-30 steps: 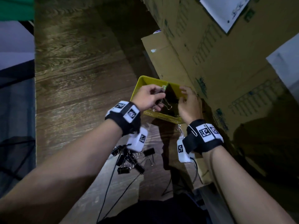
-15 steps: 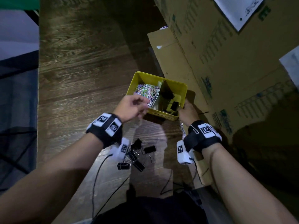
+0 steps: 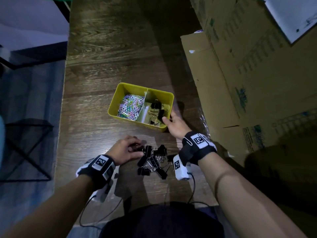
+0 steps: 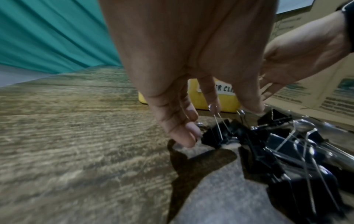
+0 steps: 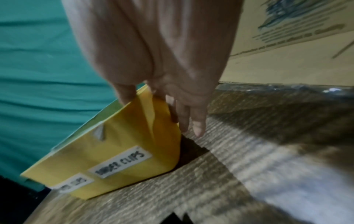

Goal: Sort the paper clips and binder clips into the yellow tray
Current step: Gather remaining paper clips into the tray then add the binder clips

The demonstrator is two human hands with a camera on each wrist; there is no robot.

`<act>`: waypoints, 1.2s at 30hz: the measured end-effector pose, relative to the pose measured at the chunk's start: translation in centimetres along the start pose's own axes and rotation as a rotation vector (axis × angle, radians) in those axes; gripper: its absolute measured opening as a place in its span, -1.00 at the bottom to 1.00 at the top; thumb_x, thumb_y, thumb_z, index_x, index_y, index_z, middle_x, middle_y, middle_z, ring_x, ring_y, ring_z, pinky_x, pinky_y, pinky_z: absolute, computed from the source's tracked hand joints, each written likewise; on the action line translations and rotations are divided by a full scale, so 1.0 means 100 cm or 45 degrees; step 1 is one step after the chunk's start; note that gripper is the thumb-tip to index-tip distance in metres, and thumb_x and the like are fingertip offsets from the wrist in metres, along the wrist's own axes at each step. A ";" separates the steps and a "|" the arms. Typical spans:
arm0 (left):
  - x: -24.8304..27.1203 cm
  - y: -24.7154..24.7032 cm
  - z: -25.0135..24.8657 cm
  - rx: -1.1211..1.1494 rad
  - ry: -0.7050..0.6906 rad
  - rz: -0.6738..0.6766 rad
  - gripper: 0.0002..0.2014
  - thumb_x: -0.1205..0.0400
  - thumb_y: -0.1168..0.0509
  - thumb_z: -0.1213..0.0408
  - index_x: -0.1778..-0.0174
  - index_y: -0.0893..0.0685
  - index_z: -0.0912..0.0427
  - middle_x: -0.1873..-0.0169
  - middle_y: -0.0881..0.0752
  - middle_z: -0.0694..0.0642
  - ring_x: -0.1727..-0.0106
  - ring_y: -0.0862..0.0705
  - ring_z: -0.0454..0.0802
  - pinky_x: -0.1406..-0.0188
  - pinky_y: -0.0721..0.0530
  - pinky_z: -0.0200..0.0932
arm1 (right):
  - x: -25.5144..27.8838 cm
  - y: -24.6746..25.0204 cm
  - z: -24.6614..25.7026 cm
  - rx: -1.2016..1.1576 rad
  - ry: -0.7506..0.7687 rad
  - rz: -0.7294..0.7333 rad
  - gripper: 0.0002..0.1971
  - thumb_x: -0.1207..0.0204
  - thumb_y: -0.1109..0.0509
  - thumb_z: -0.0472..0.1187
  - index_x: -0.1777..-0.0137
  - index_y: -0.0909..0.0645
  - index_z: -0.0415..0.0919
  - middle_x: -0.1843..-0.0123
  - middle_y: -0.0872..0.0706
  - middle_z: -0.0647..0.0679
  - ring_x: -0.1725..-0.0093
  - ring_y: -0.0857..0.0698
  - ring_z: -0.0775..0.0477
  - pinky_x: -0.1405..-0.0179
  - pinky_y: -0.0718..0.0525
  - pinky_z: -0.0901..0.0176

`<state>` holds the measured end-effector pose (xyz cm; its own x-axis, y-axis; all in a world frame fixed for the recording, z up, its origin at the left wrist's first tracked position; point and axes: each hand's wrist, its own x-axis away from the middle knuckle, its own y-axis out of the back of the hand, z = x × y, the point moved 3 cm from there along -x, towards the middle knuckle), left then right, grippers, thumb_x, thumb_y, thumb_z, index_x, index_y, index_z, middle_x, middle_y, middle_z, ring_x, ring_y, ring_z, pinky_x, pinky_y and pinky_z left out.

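Note:
The yellow tray [image 3: 113, 102] stands on the wooden table. Its left compartment holds coloured paper clips [image 3: 130, 107] and its right one holds black binder clips [image 3: 157, 112]. A pile of black binder clips [image 3: 156, 162] lies on the table in front of it. My left hand [image 3: 139, 149] is at the pile's left edge, and its fingers [image 4: 188, 136] and thumb pinch one binder clip [image 4: 216, 136] by its body and wire handles. My right hand [image 3: 169, 119] grips the tray's near right corner, thumb over the rim and fingers [image 5: 184, 121] down the outer wall [image 5: 118, 159].
Flattened cardboard boxes [image 3: 240, 83] lean along the table's right side, close to the tray. The table's left edge drops off to a black wire frame [image 3: 25, 148]. Cables [image 3: 89, 208] trail from both wrist cameras over the table's near edge.
My left hand has come back from over the tray's right compartment to the pile on the table and taken hold of a clip. My right hand has stayed at the tray's corner.

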<state>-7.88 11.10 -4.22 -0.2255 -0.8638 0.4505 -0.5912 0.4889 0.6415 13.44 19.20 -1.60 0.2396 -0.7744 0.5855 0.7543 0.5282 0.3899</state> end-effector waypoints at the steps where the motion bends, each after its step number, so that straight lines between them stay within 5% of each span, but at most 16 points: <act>1: 0.002 -0.004 0.000 -0.014 -0.026 0.011 -0.56 -0.37 -0.55 0.14 -0.18 -0.69 0.04 -0.03 -0.49 0.00 0.11 -0.60 -0.10 0.13 -0.44 -0.67 | 0.004 -0.003 -0.004 -0.014 -0.022 0.040 -0.30 -0.63 -0.08 0.24 -0.67 0.14 0.10 -0.64 -0.28 -0.07 -0.59 -0.31 -0.17 -0.58 -0.25 -0.14; 3: 0.003 -0.010 0.004 -0.004 -0.041 -0.012 -0.60 -0.38 -0.55 0.23 -0.15 -0.71 0.04 -0.02 -0.49 0.03 0.24 -0.61 -0.08 0.16 -0.49 -0.60 | 0.017 -0.006 -0.014 -0.045 -0.098 0.066 -0.24 -0.57 -0.07 0.34 -0.67 0.10 0.08 -0.68 -0.15 -0.04 -0.63 -0.21 -0.14 -0.60 -0.17 -0.21; 6: 0.002 -0.015 0.011 0.012 0.006 -0.132 -0.77 -0.39 -0.53 0.34 0.04 -0.77 0.21 0.08 -0.52 0.05 0.34 -0.61 -0.04 0.15 -0.57 -0.35 | 0.038 -0.016 -0.028 -0.106 -0.023 0.140 -0.22 -0.50 -0.33 0.21 -0.63 -0.10 0.00 -0.59 -0.35 -0.06 -0.49 -0.41 -0.06 -0.52 -0.35 -0.15; 10: 0.005 -0.014 0.017 0.119 0.036 -0.244 -0.90 -0.40 -0.53 0.36 0.33 -0.74 0.12 0.14 -0.55 0.02 0.40 -0.59 -0.11 0.29 -0.49 -0.55 | 0.043 -0.030 -0.043 0.133 0.070 0.244 -0.03 -0.32 -0.55 0.13 -0.62 -0.06 -0.01 -0.51 -0.40 -0.02 -0.44 -0.43 0.00 -0.48 -0.42 -0.08; 14: 0.012 0.000 0.028 0.411 0.212 -0.367 -0.78 -0.47 -0.43 0.45 0.40 -0.65 0.04 0.20 -0.64 0.02 0.31 -0.62 -0.08 0.25 -0.54 -0.50 | 0.038 -0.040 -0.051 0.454 0.170 0.242 -0.40 -0.33 -0.52 0.15 -0.37 -0.45 0.12 -0.45 -0.39 0.01 -0.45 -0.36 -0.03 -0.50 -0.36 -0.15; 18: 0.019 0.007 0.024 1.310 0.441 -0.340 -0.74 -0.57 -0.12 0.64 0.34 -0.49 0.22 0.19 -0.69 0.23 0.19 -0.65 0.13 0.44 -0.70 -0.25 | 0.032 -0.042 -0.050 0.487 0.215 0.238 -0.69 -0.38 -0.50 0.11 -0.05 -0.57 0.07 -0.31 -0.55 -0.02 -0.34 -0.48 -0.03 -0.43 -0.42 -0.08; 21: 0.023 0.008 0.017 1.721 0.439 -0.219 -0.80 -0.35 -0.06 0.61 0.25 -0.48 0.27 0.25 -0.65 0.26 0.26 -0.67 0.25 0.41 -0.72 -0.05 | 0.031 -0.038 -0.056 0.293 0.157 0.176 -0.79 -0.36 -0.53 0.04 0.14 -0.52 0.17 -0.09 -0.67 0.02 -0.09 -0.64 -0.01 -0.20 -0.63 -0.11; 24: 0.028 0.005 0.011 1.838 0.436 -0.004 -0.63 -0.12 -0.06 0.42 0.16 -0.53 0.26 0.26 -0.64 0.23 0.23 -0.62 0.19 0.37 -0.66 -0.03 | 0.033 -0.033 -0.062 0.059 0.120 0.103 -0.82 -0.41 -0.52 -0.04 0.18 -0.54 0.17 0.02 -0.71 0.06 -0.02 -0.69 0.00 -0.17 -0.64 -0.01; 28: 0.025 -0.007 0.008 1.579 0.486 0.093 -0.78 -0.40 -0.08 0.35 0.20 -0.63 0.17 0.37 -0.61 0.14 0.40 -0.53 0.02 0.55 -0.39 -0.30 | 0.035 -0.021 -0.066 -0.308 0.110 -0.053 -0.84 -0.49 -0.48 -0.22 0.12 -0.58 0.08 0.09 -0.67 -0.01 0.08 -0.70 -0.06 -0.07 -0.67 0.09; 31: 0.015 -0.015 0.011 0.858 0.315 0.042 -0.88 -0.49 -0.37 0.36 0.33 -0.70 0.07 0.54 -0.61 -0.05 0.51 -0.47 -0.09 0.54 -0.37 -0.33 | 0.035 -0.015 -0.071 -0.423 0.001 -0.184 -0.71 -0.55 -0.33 -0.40 0.20 -0.59 0.07 0.09 -0.63 -0.09 0.25 -0.63 0.00 0.18 -0.62 0.11; 33: 0.012 -0.018 0.008 0.467 0.115 0.105 -0.79 -0.44 -0.41 0.46 0.26 -0.70 -0.01 0.60 -0.62 -0.19 0.55 -0.47 -0.31 0.42 -0.44 -0.33 | 0.035 -0.012 -0.065 -0.287 0.024 -0.237 -0.69 -0.53 -0.31 -0.36 0.26 -0.62 0.11 0.02 -0.66 -0.04 0.09 -0.62 -0.02 -0.01 -0.53 0.09; 36: 0.013 -0.023 0.004 0.101 -0.072 0.237 -0.65 -0.36 -0.39 0.45 0.01 -0.69 -0.02 0.44 -0.60 -0.15 0.44 -0.52 -0.32 0.27 -0.56 -0.33 | 0.040 -0.019 -0.048 0.010 0.030 -0.046 -0.88 -0.52 -0.38 -0.20 0.03 -0.64 0.05 -0.20 -0.58 -0.05 -0.18 -0.54 -0.03 -0.29 -0.43 -0.03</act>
<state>-7.11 8.81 -5.33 -0.3781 -0.7660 0.5199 -0.5936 0.6315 0.4988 15.88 13.42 -3.39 0.2265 -0.8011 0.5541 0.7581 0.5022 0.4162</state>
